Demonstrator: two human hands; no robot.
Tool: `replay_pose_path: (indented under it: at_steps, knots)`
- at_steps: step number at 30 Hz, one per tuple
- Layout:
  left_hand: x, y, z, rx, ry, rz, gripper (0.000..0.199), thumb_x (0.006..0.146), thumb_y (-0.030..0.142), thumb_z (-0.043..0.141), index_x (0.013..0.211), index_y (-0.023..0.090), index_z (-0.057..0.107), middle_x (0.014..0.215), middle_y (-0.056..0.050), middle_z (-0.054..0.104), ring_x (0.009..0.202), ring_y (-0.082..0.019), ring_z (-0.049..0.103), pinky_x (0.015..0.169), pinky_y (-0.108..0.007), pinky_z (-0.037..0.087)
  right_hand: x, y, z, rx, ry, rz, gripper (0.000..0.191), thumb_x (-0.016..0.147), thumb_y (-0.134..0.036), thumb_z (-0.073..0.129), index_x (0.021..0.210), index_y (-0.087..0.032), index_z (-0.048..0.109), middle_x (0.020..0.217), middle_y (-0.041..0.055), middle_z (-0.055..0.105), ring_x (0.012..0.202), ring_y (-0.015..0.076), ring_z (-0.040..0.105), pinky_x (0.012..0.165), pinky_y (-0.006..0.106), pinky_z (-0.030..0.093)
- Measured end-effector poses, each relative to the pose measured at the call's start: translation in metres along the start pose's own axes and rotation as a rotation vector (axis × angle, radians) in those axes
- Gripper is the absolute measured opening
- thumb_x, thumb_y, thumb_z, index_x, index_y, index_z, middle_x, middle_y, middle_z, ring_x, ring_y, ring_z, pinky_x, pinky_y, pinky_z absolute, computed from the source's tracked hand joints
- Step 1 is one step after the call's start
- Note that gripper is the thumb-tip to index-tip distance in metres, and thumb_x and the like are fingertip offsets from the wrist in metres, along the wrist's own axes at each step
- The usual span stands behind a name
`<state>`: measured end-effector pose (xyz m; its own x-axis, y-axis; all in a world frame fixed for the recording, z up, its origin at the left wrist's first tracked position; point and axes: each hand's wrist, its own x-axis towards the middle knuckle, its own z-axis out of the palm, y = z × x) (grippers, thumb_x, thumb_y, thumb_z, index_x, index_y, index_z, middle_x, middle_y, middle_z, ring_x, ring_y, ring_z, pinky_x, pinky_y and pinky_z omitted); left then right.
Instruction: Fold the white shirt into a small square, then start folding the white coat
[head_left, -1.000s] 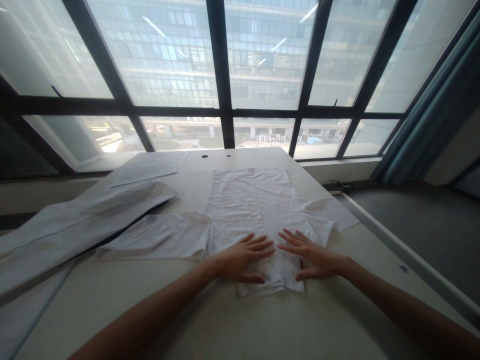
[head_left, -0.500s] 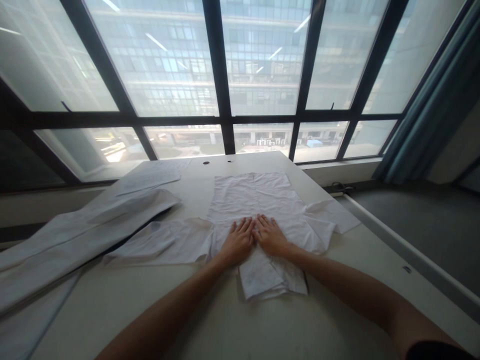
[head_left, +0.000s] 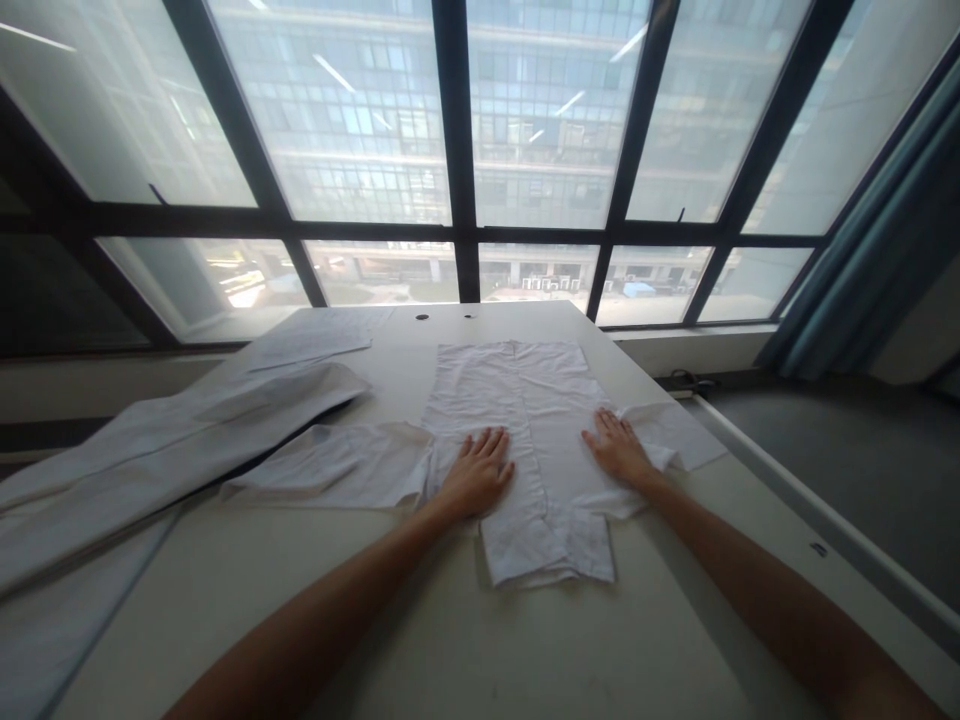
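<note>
A thin white garment (head_left: 480,385) lies spread on the white table (head_left: 420,640), its body towards the window and a narrower folded-looking part nearest me. Sleeve-like pieces stick out to both sides. Flat on the cloth, left of its middle seam, rests my left hand (head_left: 480,470) with fingers extended. My right hand (head_left: 619,445) presses on the garment's right side, near where the right sleeve piece begins, its fingers also stretched out. Neither hand grips anything. Wrinkles run across the far part of the cloth, while the patch between my hands looks smoother.
Along the table's left side lies a long grey-white folded fabric (head_left: 180,430), with a printed sheet (head_left: 307,335) beyond it. Tall framed windows (head_left: 540,110) rise behind the table. A blue curtain (head_left: 862,240) hangs at the right, and a pale rail (head_left: 817,500) runs beside the table.
My right hand has slid right across the cloth, away from my left hand, to the garment's right side. My left hand stays nearly in place. The view has shifted slightly.
</note>
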<state>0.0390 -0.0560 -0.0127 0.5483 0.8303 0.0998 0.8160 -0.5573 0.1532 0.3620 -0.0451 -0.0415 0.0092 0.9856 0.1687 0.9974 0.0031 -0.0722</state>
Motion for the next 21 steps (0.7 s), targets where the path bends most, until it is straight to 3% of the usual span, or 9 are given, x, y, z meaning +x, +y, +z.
replay_pose_path:
  at_steps: [8, 12, 14, 17, 19, 21]
  knots:
    - [0.000, 0.000, 0.000, 0.007, 0.002, 0.003, 0.062, 0.103, 0.045, 0.031, 0.158, 0.015, 0.031, 0.164, -0.013, 0.027, 0.154, -0.031, 0.018, 0.123, -0.055, 0.016, -0.003, -0.005, -0.007, 0.030, 0.018, -0.011, 0.063, 0.104, -0.043, 0.032, 0.158, -0.012, 0.032, 0.160, 0.0208, 0.035, 0.150, 0.0312, 0.027, 0.120, 0.054, 0.018]
    - [0.000, 0.000, 0.000, 0.008, 0.003, 0.006, 0.062, 0.103, 0.045, 0.032, 0.158, 0.014, 0.031, 0.165, -0.012, 0.027, 0.153, -0.032, 0.018, 0.123, -0.055, 0.016, -0.008, -0.030, -0.020, 0.056, 0.106, -0.016, 0.061, 0.104, -0.040, 0.030, 0.154, -0.005, 0.037, 0.160, 0.0238, 0.032, 0.152, 0.0324, 0.020, 0.121, 0.056, 0.011]
    - [0.000, 0.000, 0.002, 0.010, 0.011, 0.010, 0.063, 0.103, 0.045, 0.031, 0.158, 0.013, 0.031, 0.165, -0.012, 0.027, 0.153, -0.032, 0.018, 0.123, -0.055, 0.016, -0.013, -0.049, -0.024, 0.111, 0.124, -0.085, 0.061, 0.104, -0.039, 0.029, 0.155, -0.006, 0.035, 0.162, 0.0207, 0.029, 0.154, 0.0294, 0.016, 0.122, 0.053, 0.011]
    - [0.000, 0.000, 0.004, 0.009, 0.029, 0.010, 0.063, 0.103, 0.046, 0.031, 0.158, 0.014, 0.031, 0.164, -0.012, 0.028, 0.153, -0.032, 0.018, 0.123, -0.055, 0.016, -0.021, -0.073, -0.025, 0.192, 0.037, -0.311, 0.061, 0.104, -0.041, 0.031, 0.159, -0.014, 0.030, 0.167, 0.0130, 0.020, 0.155, 0.0241, 0.010, 0.123, 0.050, 0.013]
    - [0.000, -0.001, 0.005, 0.004, 0.037, 0.011, 0.063, 0.103, 0.046, 0.032, 0.158, 0.015, 0.032, 0.164, -0.012, 0.029, 0.153, -0.031, 0.018, 0.123, -0.055, 0.016, -0.025, -0.079, -0.024, 0.204, -0.048, -0.427, 0.061, 0.104, -0.045, 0.032, 0.160, -0.019, 0.028, 0.168, 0.0103, 0.015, 0.155, 0.0232, 0.008, 0.123, 0.050, 0.012]
    - [0.000, -0.001, 0.005, -0.001, 0.041, 0.011, 0.062, 0.103, 0.046, 0.032, 0.158, 0.016, 0.032, 0.164, -0.013, 0.029, 0.153, -0.031, 0.019, 0.123, -0.055, 0.016, -0.026, -0.077, -0.021, 0.193, -0.114, -0.441, 0.063, 0.105, -0.049, 0.031, 0.159, -0.019, 0.029, 0.168, 0.0111, 0.017, 0.155, 0.0239, 0.011, 0.123, 0.051, 0.012]
